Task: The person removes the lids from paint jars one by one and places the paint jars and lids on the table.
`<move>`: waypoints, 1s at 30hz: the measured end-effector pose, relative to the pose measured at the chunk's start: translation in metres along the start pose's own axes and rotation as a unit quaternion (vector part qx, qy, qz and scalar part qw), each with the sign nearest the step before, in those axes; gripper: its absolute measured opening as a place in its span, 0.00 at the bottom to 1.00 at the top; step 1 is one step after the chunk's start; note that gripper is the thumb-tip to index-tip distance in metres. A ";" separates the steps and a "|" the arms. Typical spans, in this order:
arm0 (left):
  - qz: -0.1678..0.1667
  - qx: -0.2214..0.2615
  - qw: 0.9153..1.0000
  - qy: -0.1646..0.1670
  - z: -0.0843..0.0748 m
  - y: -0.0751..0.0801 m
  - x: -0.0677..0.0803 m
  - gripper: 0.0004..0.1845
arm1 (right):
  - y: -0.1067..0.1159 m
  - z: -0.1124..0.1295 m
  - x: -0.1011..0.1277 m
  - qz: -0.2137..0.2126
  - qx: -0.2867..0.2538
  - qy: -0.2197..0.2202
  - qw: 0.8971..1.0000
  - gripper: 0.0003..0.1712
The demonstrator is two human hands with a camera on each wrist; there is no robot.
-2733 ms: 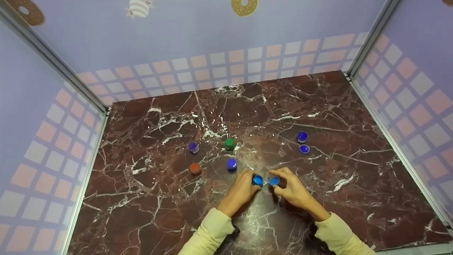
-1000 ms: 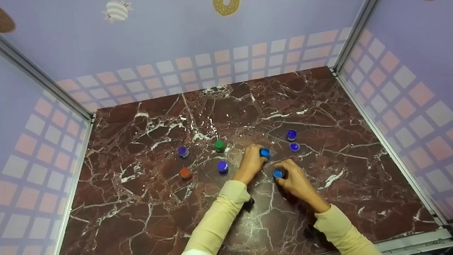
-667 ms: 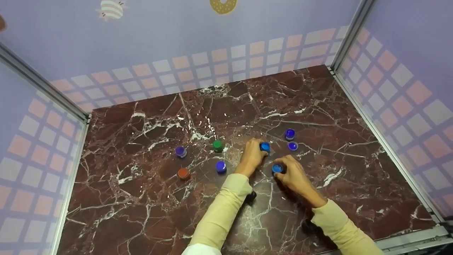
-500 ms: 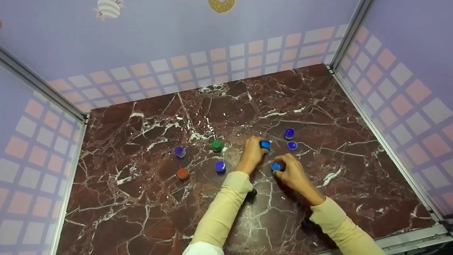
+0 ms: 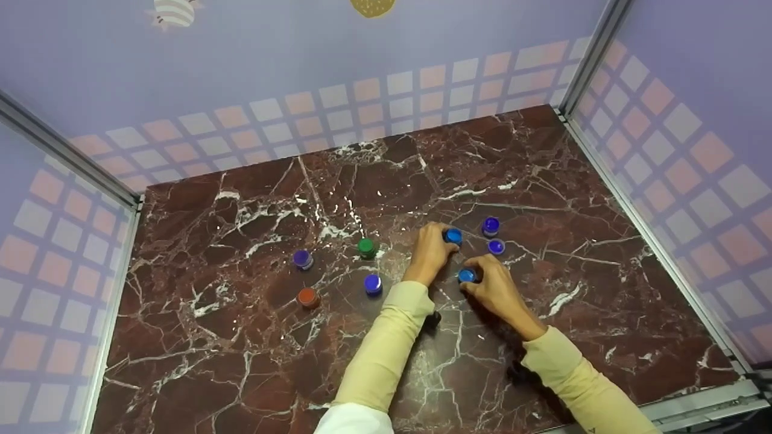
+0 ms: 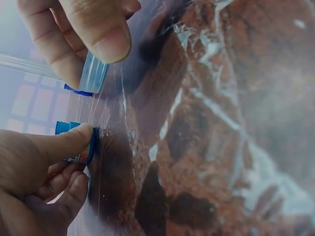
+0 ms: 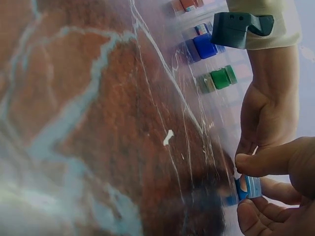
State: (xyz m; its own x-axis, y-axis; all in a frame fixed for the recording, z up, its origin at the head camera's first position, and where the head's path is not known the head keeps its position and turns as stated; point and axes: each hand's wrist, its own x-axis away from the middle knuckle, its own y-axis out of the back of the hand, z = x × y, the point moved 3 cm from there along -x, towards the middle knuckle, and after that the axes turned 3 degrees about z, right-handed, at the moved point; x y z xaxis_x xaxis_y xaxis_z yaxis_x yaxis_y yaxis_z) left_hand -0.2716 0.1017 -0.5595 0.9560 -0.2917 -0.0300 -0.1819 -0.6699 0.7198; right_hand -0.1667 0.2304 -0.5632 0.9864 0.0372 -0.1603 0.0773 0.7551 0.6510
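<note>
left hand grips blue jar | right hand pinches blue lid, just beside

eight small capped bottles stand on the marble tabletop: two light-blue-capped, three deep-blue-capped, one purple-capped, one green-capped, one orange-capped. two hands.

Red-brown, white-veined marble table; blue caps; cream sleeves
</note>
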 end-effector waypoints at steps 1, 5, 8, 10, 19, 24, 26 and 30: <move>0.000 0.002 1.000 0.003 0.000 0.000 -0.001 0.17 | -0.001 0.000 -0.001 0.000 0.001 -0.003 1.000 0.22; -0.001 0.003 1.000 0.013 0.001 -0.001 -0.005 0.19 | -0.002 0.001 -0.004 0.001 0.007 -0.017 1.000 0.22; 0.003 -0.001 1.000 0.017 0.001 -0.001 -0.007 0.20 | -0.002 0.001 -0.008 0.000 0.008 -0.027 1.000 0.22; 0.005 -0.002 1.000 0.017 0.001 -0.001 -0.009 0.21 | -0.002 0.001 -0.010 0.000 0.008 -0.035 0.999 0.23; 0.012 0.005 1.000 0.023 0.001 0.001 -0.014 0.21 | -0.006 0.000 -0.024 0.012 0.026 -0.062 0.998 0.24; 0.018 0.008 1.000 0.022 0.001 0.001 -0.016 0.20 | -0.007 0.001 -0.030 0.004 0.031 -0.063 0.998 0.22; 0.017 0.008 1.000 0.020 0.001 0.001 -0.016 0.20 | -0.007 0.001 -0.033 0.006 0.034 -0.063 0.997 0.20; 0.009 0.003 1.000 0.017 0.001 0.000 -0.016 0.20 | -0.007 0.000 -0.041 0.021 0.040 -0.060 0.997 0.19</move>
State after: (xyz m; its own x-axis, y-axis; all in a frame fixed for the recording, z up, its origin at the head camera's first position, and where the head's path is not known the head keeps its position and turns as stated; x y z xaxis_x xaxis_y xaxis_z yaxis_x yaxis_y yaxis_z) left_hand -0.2869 0.1053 -0.5600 0.9599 -0.2801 0.0068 -0.2003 -0.6691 0.7157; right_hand -0.2072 0.2240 -0.5615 0.9989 -0.0152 -0.0454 0.0430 0.6994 0.7135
